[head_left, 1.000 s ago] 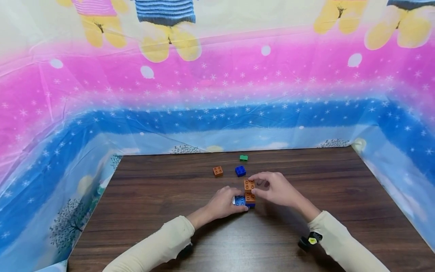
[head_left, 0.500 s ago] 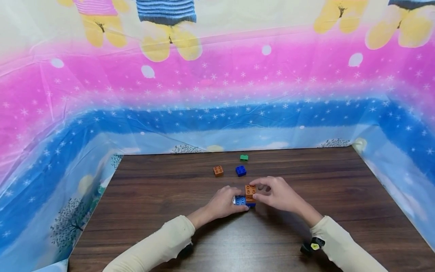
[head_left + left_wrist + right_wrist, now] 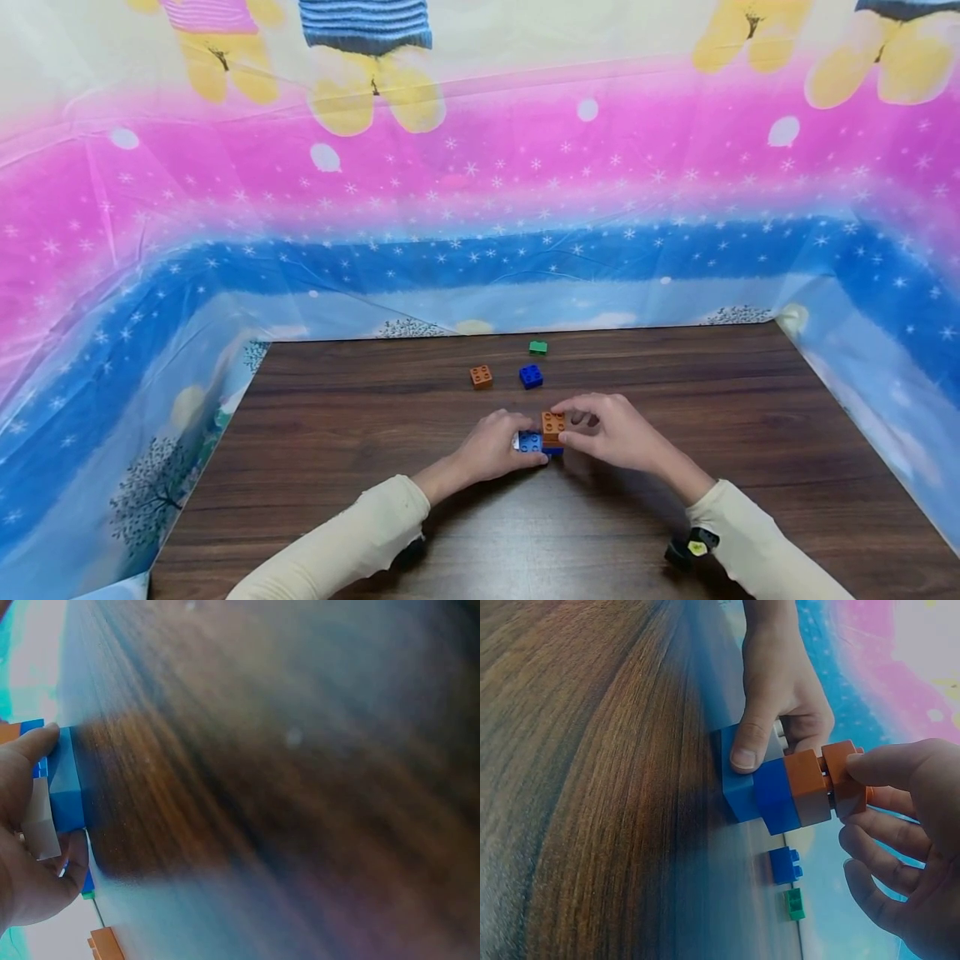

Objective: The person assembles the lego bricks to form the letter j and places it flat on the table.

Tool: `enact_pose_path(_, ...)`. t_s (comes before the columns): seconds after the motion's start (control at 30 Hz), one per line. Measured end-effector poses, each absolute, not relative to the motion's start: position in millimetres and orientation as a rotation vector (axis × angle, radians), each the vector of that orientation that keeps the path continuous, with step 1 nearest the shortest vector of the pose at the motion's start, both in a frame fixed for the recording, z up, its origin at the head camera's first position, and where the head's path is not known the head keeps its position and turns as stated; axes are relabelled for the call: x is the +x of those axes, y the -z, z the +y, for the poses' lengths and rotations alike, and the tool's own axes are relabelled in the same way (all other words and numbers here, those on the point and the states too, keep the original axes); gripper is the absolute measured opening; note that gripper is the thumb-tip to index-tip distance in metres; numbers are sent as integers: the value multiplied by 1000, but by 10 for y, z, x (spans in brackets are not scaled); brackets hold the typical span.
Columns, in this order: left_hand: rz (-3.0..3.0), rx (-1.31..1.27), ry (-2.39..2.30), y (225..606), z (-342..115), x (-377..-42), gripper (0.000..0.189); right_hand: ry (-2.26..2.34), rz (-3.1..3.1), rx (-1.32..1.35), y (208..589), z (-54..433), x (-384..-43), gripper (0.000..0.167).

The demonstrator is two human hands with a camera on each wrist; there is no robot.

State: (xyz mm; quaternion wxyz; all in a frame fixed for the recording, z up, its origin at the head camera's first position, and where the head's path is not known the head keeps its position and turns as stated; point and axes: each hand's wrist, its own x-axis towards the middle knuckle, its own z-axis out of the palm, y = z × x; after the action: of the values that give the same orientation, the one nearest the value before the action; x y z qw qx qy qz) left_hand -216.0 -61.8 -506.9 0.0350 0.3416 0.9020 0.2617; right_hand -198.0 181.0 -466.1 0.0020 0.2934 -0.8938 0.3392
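Note:
My left hand [image 3: 491, 446] grips a block stack by its light blue brick [image 3: 529, 442], thumb at the near side. A white brick [image 3: 40, 821] sits beside that hand's palm. Stacked on the light blue base are a dark blue brick [image 3: 775, 801] and an orange brick [image 3: 808, 787]. Between thumb and fingers, my right hand [image 3: 618, 432] pinches a second orange brick [image 3: 553, 423] over the first one. In the right wrist view a narrow gap with studs shows between the two orange bricks; the upper one is slightly tilted.
Beyond the hands lie a loose orange brick [image 3: 482, 377], a dark blue brick [image 3: 531, 377] and a small green brick [image 3: 537, 348]. The brown wooden table [image 3: 360, 392] meets a printed cloth backdrop [image 3: 465, 258] along its far edge.
My right hand has brought the upper orange brick nearer to me and down over the lower orange one, which is now mostly covered in the head view. My left hand stays in place.

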Motion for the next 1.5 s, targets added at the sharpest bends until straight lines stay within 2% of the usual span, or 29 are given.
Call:
enact_pose_path(0.47, 2769, 1055, -803, 5061, -616, -2158, 40, -981, -2810, 994, 4636, 1792, -2008, 33)
enact_pose_path(1.5, 2764, 1082, -804, 5027, -612, -2165, 35, -877, -2815, 1030, 4604, 1773, -2008, 33)
